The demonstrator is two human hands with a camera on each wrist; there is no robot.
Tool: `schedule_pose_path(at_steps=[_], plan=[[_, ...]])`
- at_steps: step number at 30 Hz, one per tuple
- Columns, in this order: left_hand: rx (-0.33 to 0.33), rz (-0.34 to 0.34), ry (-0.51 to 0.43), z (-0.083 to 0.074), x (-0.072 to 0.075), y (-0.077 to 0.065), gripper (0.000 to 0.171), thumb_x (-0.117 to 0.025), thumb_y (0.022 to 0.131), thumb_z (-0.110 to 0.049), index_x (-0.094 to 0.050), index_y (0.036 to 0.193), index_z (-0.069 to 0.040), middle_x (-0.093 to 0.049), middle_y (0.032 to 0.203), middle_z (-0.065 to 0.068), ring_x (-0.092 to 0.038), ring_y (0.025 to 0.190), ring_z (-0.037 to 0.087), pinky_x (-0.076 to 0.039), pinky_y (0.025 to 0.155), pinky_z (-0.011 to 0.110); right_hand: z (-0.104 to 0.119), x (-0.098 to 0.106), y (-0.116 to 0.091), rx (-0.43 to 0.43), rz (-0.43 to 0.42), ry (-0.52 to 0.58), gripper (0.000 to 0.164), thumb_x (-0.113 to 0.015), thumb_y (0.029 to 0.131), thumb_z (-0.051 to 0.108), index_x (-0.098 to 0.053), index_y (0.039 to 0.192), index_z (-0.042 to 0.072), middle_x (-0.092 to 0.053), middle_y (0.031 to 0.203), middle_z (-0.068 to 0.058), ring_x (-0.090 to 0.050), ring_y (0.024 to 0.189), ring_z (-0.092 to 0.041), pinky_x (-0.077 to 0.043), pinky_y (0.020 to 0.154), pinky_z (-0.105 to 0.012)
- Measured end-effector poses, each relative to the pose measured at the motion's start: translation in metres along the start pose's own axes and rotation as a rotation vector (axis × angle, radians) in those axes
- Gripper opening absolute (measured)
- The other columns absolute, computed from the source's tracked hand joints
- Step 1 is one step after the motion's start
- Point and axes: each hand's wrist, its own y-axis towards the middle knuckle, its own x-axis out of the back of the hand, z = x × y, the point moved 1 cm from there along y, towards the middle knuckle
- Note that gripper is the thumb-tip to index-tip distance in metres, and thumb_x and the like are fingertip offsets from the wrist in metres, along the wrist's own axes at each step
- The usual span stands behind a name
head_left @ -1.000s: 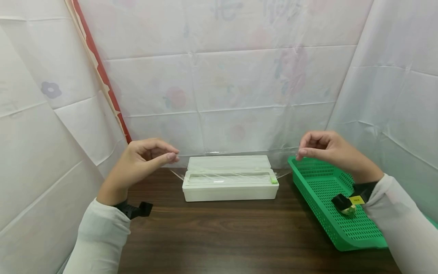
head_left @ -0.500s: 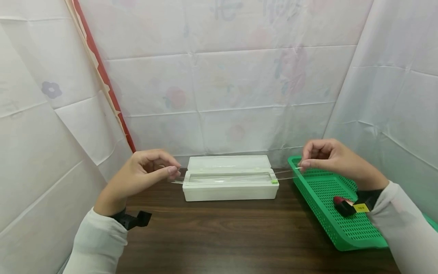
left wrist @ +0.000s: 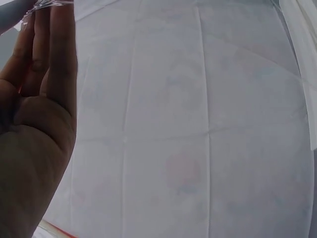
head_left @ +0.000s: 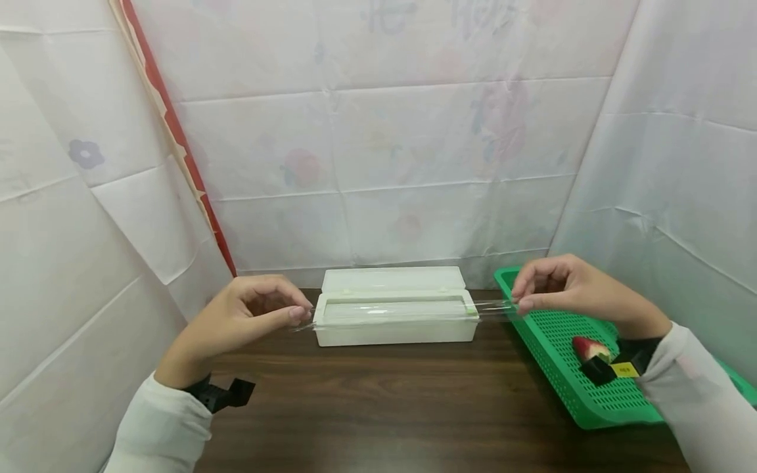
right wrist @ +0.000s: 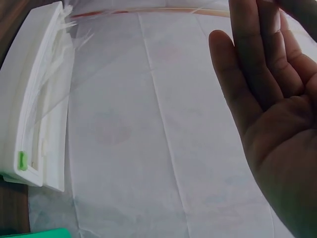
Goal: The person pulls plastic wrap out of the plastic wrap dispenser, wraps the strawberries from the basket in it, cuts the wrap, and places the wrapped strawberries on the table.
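Between my two hands a clear sheet of plastic wrap [head_left: 390,310] is stretched, overlapping the front of a white wrap dispenser box [head_left: 396,334] in the head view. The box's lid [head_left: 393,278] stands raised at the back, and a small green slider [right wrist: 22,160] shows at its corner. My left hand [head_left: 260,305] pinches the wrap's left end between thumb and fingers, left of the box. The right end is pinched by my right hand [head_left: 558,289], above the green basket's far left corner. In the left wrist view, crinkled wrap [left wrist: 52,4] shows at the fingertips.
A green perforated basket [head_left: 552,378] stands at the right with a red strawberry [head_left: 590,348] in it, partly covered by the right wrist's camera. Dark wooden tabletop [head_left: 378,401] lies in front of the box. White printed sheeting [head_left: 414,144] hangs behind and at both sides.
Both hands have come down and slightly nearer, bringing the wrap from above the box to its front edge. The strawberry has come into fuller view behind the right wrist's camera.
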Motion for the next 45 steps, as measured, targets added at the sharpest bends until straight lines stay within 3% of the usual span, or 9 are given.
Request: schedule_pose_path(at_steps=[6, 10, 14, 20, 29, 35, 45], plan=[[-0.081, 0.062, -0.029, 0.005, -0.004, -0.006, 0.024, -0.063, 0.093, 0.011, -0.070, 0.108, -0.006, -0.068, 0.093, 0.015, -0.067, 0.077, 0.023, -0.059, 0.065, 0.035, -0.005, -0.006, -0.002, -0.033, 0.030, -0.031, 0.025, -0.059, 0.092, -0.016, -0.068, 0.102, 0.006, -0.071, 0.091, -0.008, -0.067, 0.076, -0.020, -0.057, 0.062, -0.032], [-0.052, 0.078, -0.032, 0.009, -0.006, -0.006, 0.026, -0.064, 0.094, 0.008, -0.069, 0.112, -0.009, -0.070, 0.096, 0.012, -0.068, 0.076, 0.026, -0.060, 0.065, 0.037, -0.007, -0.011, -0.001, -0.053, 0.027, -0.063, 0.024, -0.062, 0.093, -0.012, -0.070, 0.104, 0.007, -0.071, 0.088, -0.006, -0.065, 0.072, -0.020, -0.053, 0.057, -0.031], [-0.021, 0.100, -0.004, 0.018, -0.009, -0.008, 0.022, -0.067, 0.094, 0.004, -0.069, 0.109, -0.011, -0.071, 0.094, 0.011, -0.067, 0.076, 0.028, -0.058, 0.064, 0.036, -0.009, -0.019, -0.002, -0.059, 0.037, -0.119, 0.021, -0.067, 0.092, -0.006, -0.072, 0.107, 0.009, -0.072, 0.091, -0.003, -0.066, 0.078, -0.019, -0.055, 0.063, -0.031], [0.106, 0.134, 0.007, 0.039, -0.017, -0.014, 0.011, -0.070, 0.094, -0.005, -0.070, 0.101, -0.013, -0.072, 0.096, 0.005, -0.067, 0.085, 0.025, -0.058, 0.071, 0.034, -0.018, -0.029, -0.001, -0.054, 0.087, -0.181, 0.022, -0.071, 0.091, -0.001, -0.073, 0.100, 0.018, -0.072, 0.093, 0.003, -0.067, 0.082, -0.015, -0.057, 0.071, -0.031], [0.104, 0.220, -0.054, 0.061, -0.029, -0.016, 0.010, -0.069, 0.096, -0.007, -0.071, 0.100, -0.016, -0.071, 0.092, 0.002, -0.068, 0.085, 0.023, -0.058, 0.074, 0.037, -0.031, -0.042, 0.001, -0.092, 0.127, -0.232, 0.012, -0.073, 0.093, 0.012, -0.072, 0.095, 0.024, -0.070, 0.089, 0.009, -0.065, 0.077, -0.012, -0.057, 0.067, -0.030], [0.158, 0.273, -0.074, 0.074, -0.040, -0.021, 0.005, -0.071, 0.095, -0.013, -0.072, 0.098, -0.017, -0.072, 0.092, 0.002, -0.069, 0.082, 0.021, -0.059, 0.071, 0.038, -0.043, -0.052, 0.000, -0.138, 0.160, -0.255, 0.007, -0.074, 0.093, 0.020, -0.071, 0.092, 0.026, -0.071, 0.086, 0.008, -0.067, 0.075, -0.012, -0.056, 0.065, -0.029], [0.177, 0.445, -0.126, 0.094, -0.060, -0.028, 0.005, -0.076, 0.090, -0.012, -0.073, 0.093, -0.009, -0.072, 0.088, 0.000, -0.068, 0.078, 0.011, -0.060, 0.071, 0.035, -0.059, -0.076, -0.001, -0.253, 0.285, -0.271, 0.010, -0.076, 0.091, 0.026, -0.069, 0.084, 0.026, -0.068, 0.083, 0.015, -0.064, 0.075, -0.002, -0.055, 0.062, -0.026]])
